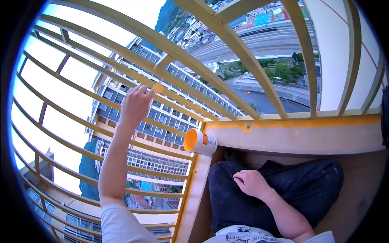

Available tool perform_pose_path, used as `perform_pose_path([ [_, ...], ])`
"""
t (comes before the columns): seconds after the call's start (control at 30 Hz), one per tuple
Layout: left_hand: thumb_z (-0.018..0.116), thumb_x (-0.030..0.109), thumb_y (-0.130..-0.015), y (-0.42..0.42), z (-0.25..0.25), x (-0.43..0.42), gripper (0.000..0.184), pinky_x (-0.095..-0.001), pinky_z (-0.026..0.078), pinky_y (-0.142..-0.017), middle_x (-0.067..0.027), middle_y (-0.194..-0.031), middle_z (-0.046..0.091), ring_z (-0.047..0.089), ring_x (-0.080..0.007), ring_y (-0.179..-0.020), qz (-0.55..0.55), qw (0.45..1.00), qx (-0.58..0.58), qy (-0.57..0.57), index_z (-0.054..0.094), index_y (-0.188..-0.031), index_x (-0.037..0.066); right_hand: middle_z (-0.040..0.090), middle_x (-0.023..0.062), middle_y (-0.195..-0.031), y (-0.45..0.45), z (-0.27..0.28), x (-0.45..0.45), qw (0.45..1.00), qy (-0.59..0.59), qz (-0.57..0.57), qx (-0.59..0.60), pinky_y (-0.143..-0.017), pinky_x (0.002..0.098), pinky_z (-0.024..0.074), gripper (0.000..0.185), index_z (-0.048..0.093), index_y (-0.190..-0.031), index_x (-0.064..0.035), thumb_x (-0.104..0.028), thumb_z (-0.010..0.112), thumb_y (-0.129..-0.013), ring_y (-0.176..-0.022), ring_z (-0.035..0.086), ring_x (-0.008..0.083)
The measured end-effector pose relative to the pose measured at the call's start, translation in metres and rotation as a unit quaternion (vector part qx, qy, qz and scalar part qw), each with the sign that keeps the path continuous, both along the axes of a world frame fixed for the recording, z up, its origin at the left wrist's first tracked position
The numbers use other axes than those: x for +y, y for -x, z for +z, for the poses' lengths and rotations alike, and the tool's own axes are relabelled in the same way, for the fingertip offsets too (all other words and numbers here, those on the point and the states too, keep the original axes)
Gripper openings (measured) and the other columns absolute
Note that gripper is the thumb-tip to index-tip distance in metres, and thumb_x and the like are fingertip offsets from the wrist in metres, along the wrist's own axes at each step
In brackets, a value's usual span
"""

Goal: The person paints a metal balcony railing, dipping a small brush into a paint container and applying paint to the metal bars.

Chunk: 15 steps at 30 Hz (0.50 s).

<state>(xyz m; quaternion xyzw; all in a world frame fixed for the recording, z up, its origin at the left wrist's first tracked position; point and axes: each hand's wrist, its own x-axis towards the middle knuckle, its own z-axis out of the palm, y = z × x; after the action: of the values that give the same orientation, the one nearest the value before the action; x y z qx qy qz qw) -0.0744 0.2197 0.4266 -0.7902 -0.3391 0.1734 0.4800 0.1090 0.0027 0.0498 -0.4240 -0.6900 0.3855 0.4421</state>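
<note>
My left hand point(137, 103) is raised against the yellow-painted railing bars, its fingers closed around a small paintbrush. The brush's orange-yellow head point(158, 88) lies over one bar; most of the handle is hidden by the hand. Below and to the right, a white paint bucket point(206, 144) sits tilted on the ledge corner, its mouth facing left and orange-yellow paint showing inside. My right hand point(252, 182) rests on my dark trousers, loosely curled, with nothing visible in it.
Metal railing bars point(239, 54) rise in front and to the left, with gaps between them. A pale ledge point(283, 137) with an orange-stained edge runs to the right. Buildings point(162, 117), a road and rail tracks lie far below outside. A white wall point(332, 52) stands at right.
</note>
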Motion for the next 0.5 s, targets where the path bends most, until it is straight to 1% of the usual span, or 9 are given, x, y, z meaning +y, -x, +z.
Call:
perform_pose_path([
  [0.07,0.063,0.005,-0.089,0.005,0.008,-0.002,0.023,-0.0415,0.055,-0.087,-0.0106,-0.093,0.066,0.068,-0.0276,-0.097,-0.018,1.000,-0.010,-0.005,0.071,-0.110,0.007,0.074,0.0125,-0.094,-0.001,0.000,0.000,1.000,0.007,0.004,-0.008,-0.082,0.0429,0.0578,0.020,0.075,-0.098,-0.0071,-0.021,0.062,-0.095,-0.089,0.071,0.0321],
  [0.13,0.063,0.005,-0.089,-0.002,0.018,-0.017,0.023,-0.0407,0.055,-0.087,-0.0106,-0.092,0.066,0.068,-0.0275,-0.096,-0.029,0.997,-0.058,-0.051,0.071,-0.111,0.007,0.074,0.0126,-0.094,-0.002,-0.001,0.001,1.000,0.004,0.000,-0.005,-0.082,0.0428,0.0578,0.019,0.075,-0.098,-0.0072,-0.021,0.062,-0.095,-0.089,0.071,0.0321],
  [0.17,0.063,0.004,-0.090,0.004,0.018,-0.015,0.023,-0.0413,0.055,-0.086,-0.0103,-0.091,0.065,0.067,-0.0276,-0.093,-0.070,0.994,-0.073,-0.032,0.071,-0.111,0.007,0.074,0.0127,-0.094,-0.002,-0.001,-0.001,1.000,0.001,0.005,-0.007,-0.082,0.0427,0.0578,0.019,0.075,-0.098,-0.0073,-0.021,0.062,-0.095,-0.089,0.071,0.0321],
  [0.2,0.063,0.004,-0.090,0.008,0.020,-0.016,0.023,-0.0413,0.055,-0.086,-0.0103,-0.091,0.065,0.067,-0.0276,-0.093,-0.066,0.994,-0.074,-0.034,0.071,-0.111,0.007,0.074,0.0127,-0.094,-0.002,-0.001,-0.001,1.000,0.000,0.009,-0.009,-0.082,0.0427,0.0578,0.019,0.075,-0.098,-0.0073,-0.021,0.062,-0.095,-0.089,0.071,0.0321],
  [0.27,0.064,0.005,-0.091,0.013,0.029,-0.016,0.024,-0.0425,0.054,-0.083,-0.0098,-0.090,0.064,0.067,-0.0272,-0.091,-0.017,0.999,-0.021,-0.039,0.071,-0.113,0.008,0.074,0.0130,-0.094,-0.002,-0.001,0.001,1.000,-0.002,0.002,0.007,-0.083,0.0426,0.0579,0.019,0.075,-0.098,-0.0074,-0.021,0.062,-0.095,-0.089,0.071,0.0320],
  [0.33,0.066,0.008,-0.092,0.017,0.048,-0.025,0.023,-0.0424,0.054,-0.079,-0.0085,-0.087,0.064,0.065,-0.0259,-0.087,-0.007,0.993,-0.017,-0.116,0.073,-0.114,0.009,0.074,0.0130,-0.095,-0.003,-0.001,0.000,1.000,0.004,0.000,0.004,-0.083,0.0425,0.0578,0.020,0.075,-0.098,-0.0073,-0.021,0.062,-0.095,-0.089,0.071,0.0320],
  [0.4,0.066,0.010,-0.095,0.013,0.053,-0.029,0.020,-0.0424,0.053,-0.078,-0.0073,-0.086,0.063,0.063,-0.0245,-0.086,-0.022,0.987,-0.157,-0.020,0.074,-0.113,0.010,0.074,0.0131,-0.095,-0.003,-0.002,-0.001,1.000,0.008,0.008,-0.005,-0.083,0.0424,0.0578,0.020,0.075,-0.099,-0.0072,-0.021,0.062,-0.095,-0.089,0.071,0.0319],
  [0.47,0.065,0.012,-0.097,0.006,0.042,-0.017,0.019,-0.0422,0.053,-0.078,-0.0068,-0.084,0.061,0.063,-0.0235,-0.084,-0.096,0.989,-0.108,0.022,0.074,-0.114,0.012,0.074,0.0131,-0.096,0.000,-0.002,0.001,1.000,-0.003,0.008,0.004,-0.084,0.0422,0.0578,0.020,0.076,-0.099,-0.0070,-0.021,0.062,-0.095,-0.090,0.071,0.0317],
  [0.5,0.065,0.011,-0.097,0.008,0.040,-0.004,0.020,-0.0423,0.054,-0.078,-0.0073,-0.082,0.061,0.063,-0.0242,-0.080,-0.091,0.991,-0.093,0.026,0.074,-0.114,0.013,0.074,0.0131,-0.096,0.002,-0.001,0.001,1.000,-0.006,0.012,0.004,-0.084,0.0422,0.0578,0.020,0.076,-0.099,-0.0070,-0.021,0.062,-0.095,-0.090,0.071,0.0317],
])
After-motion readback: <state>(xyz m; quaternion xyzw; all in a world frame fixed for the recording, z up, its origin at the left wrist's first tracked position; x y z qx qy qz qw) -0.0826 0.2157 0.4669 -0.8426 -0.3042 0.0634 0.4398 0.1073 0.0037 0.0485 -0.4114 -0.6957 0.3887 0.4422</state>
